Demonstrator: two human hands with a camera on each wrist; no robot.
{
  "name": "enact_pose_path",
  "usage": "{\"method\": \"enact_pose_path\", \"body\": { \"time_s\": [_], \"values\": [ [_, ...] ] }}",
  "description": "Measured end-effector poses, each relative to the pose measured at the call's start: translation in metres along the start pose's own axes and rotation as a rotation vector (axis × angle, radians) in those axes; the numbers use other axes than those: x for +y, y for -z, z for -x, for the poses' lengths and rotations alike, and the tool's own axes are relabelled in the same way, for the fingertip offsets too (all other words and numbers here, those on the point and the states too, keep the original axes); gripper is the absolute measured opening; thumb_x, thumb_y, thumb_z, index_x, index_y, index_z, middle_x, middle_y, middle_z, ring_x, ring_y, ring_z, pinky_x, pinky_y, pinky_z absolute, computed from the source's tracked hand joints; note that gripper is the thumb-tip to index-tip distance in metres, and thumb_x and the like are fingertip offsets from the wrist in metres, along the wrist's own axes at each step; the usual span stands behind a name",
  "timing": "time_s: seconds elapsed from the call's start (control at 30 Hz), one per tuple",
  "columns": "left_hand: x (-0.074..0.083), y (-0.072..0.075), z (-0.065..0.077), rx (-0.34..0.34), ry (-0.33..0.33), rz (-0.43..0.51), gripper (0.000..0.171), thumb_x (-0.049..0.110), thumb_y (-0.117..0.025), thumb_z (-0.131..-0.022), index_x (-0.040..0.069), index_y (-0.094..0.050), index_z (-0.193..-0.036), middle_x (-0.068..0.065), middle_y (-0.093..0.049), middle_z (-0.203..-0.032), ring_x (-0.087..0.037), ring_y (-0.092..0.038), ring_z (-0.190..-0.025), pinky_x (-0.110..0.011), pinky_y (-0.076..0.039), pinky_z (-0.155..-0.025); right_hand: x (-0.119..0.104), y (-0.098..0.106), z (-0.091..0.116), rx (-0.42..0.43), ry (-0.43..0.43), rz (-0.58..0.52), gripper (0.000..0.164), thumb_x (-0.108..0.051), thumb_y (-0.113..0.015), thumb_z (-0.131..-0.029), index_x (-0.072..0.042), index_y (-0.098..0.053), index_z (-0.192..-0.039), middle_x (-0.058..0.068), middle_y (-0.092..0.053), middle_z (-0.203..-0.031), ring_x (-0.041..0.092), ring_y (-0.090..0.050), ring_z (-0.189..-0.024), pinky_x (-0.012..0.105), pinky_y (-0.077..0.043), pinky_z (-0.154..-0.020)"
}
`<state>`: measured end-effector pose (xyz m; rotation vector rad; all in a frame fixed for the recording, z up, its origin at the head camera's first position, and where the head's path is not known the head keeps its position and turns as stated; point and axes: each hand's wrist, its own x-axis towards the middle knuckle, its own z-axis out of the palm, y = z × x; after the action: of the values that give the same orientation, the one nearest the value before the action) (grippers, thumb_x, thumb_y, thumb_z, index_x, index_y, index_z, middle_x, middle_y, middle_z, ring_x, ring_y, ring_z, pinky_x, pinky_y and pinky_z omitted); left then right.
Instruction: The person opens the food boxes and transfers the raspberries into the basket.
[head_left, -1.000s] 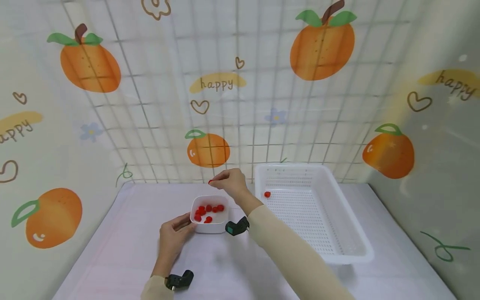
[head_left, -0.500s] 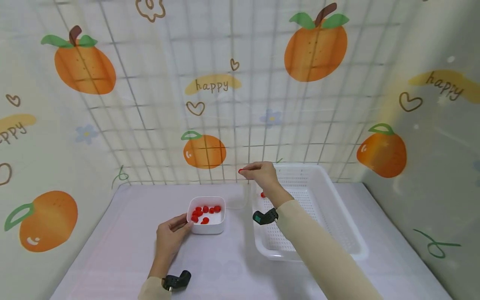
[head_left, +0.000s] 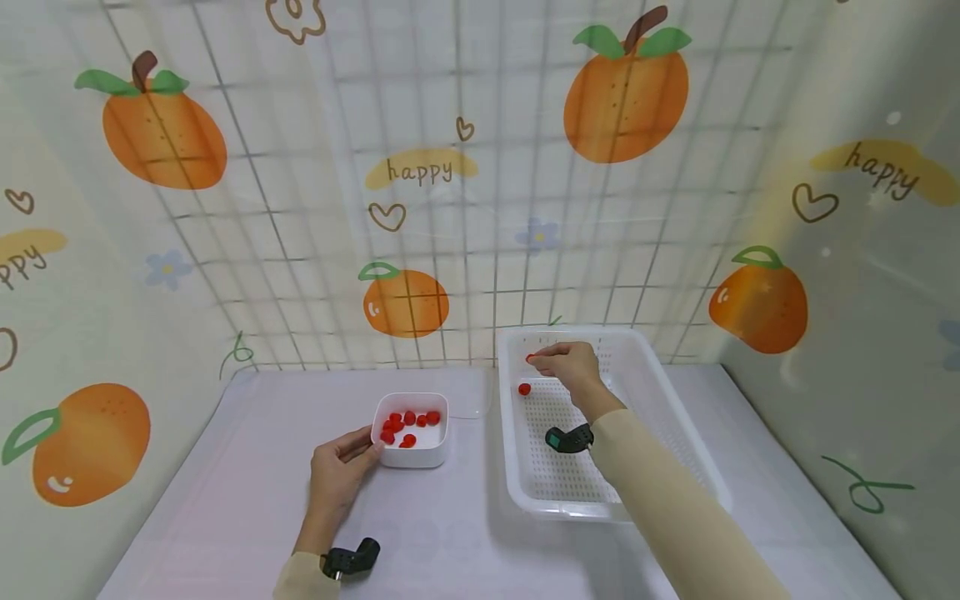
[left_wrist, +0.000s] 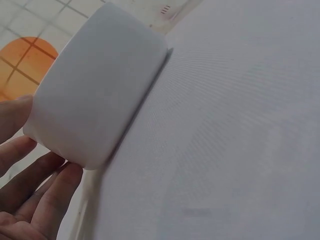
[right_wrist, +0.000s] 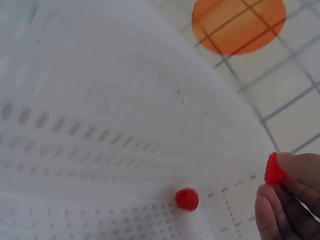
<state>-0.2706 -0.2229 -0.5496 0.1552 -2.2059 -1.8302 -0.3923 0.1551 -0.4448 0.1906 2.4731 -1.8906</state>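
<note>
My right hand is over the far left part of a white perforated plastic basket. Between thumb and fingers it pinches a raspberry, whose bumpy edge shows in the right wrist view. Another raspberry lies on the basket floor, close to the left wall and below that hand. To the left, my left hand holds a small white square box by its near left corner, thumb and fingers against the side. Several raspberries lie inside this box, on its bottom.
Beside the box, toward the basket, lies a flat clear sheet-like piece. A white cloth covers the table. Behind it hangs a curtain printed with oranges, in front of a wire grid.
My right hand has carried the raspberry rightward from above the small box to inside the basket's far left part. The left hand has stayed on the box. The head view has shifted slightly.
</note>
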Motion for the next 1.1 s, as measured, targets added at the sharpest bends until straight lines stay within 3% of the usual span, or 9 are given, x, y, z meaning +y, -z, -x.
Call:
{"method": "enact_pose_path", "body": {
  "time_s": [0.13,0.23,0.47,0.77,1.1],
  "values": [
    [0.000,0.001,0.000,0.006,-0.001,0.000,0.038,0.010,-0.085,-0.090,0.002,-0.076,-0.126,-0.017,-0.074,-0.125,-0.031,-0.073,-0.112,-0.023,-0.057,-0.091,0.013,0.006,-0.004,0.011,-0.028,0.049,0.026,-0.015,-0.078,-0.096,0.003,-0.073,-0.113,0.017,-0.075,-0.114,0.040,-0.069,-0.116,0.058,-0.039,-0.117],
    [0.000,0.001,0.000,0.010,-0.008,-0.005,0.039,0.010,-0.085,-0.090,0.002,-0.075,-0.126,-0.017,-0.074,-0.125,-0.031,-0.073,-0.112,-0.024,-0.057,-0.091,0.021,0.008,-0.008,0.028,-0.050,0.089,0.024,-0.015,-0.079,-0.094,0.002,-0.075,-0.111,0.015,-0.077,-0.109,0.038,-0.072,-0.109,0.058,-0.041,-0.115],
    [-0.002,0.000,-0.001,0.014,-0.021,-0.007,0.038,0.011,-0.085,-0.090,0.001,-0.076,-0.125,-0.017,-0.074,-0.124,-0.032,-0.073,-0.111,-0.023,-0.057,-0.090,0.034,0.010,-0.015,0.081,-0.112,0.230,0.019,-0.013,-0.085,-0.088,0.001,-0.077,-0.097,0.009,-0.076,-0.089,0.023,-0.070,-0.082,0.048,-0.054,-0.094],
    [-0.003,0.001,-0.002,0.006,-0.024,-0.028,0.039,0.012,-0.085,-0.090,0.003,-0.075,-0.127,-0.015,-0.074,-0.126,-0.029,-0.073,-0.113,-0.023,-0.057,-0.092,0.045,0.010,-0.019,0.072,-0.104,0.411,0.017,-0.016,-0.087,-0.087,-0.001,-0.080,-0.091,0.009,-0.074,-0.083,0.026,-0.062,-0.084,0.041,-0.051,-0.079],
    [-0.002,0.001,-0.002,0.013,-0.012,-0.045,0.039,0.013,-0.085,-0.090,0.004,-0.076,-0.127,-0.013,-0.074,-0.126,-0.029,-0.073,-0.113,-0.025,-0.057,-0.092,0.045,0.006,-0.020,0.065,-0.096,0.423,0.020,-0.016,-0.087,-0.087,0.001,-0.080,-0.095,0.009,-0.073,-0.081,0.025,-0.061,-0.081,0.039,-0.053,-0.076]
  ]
}}
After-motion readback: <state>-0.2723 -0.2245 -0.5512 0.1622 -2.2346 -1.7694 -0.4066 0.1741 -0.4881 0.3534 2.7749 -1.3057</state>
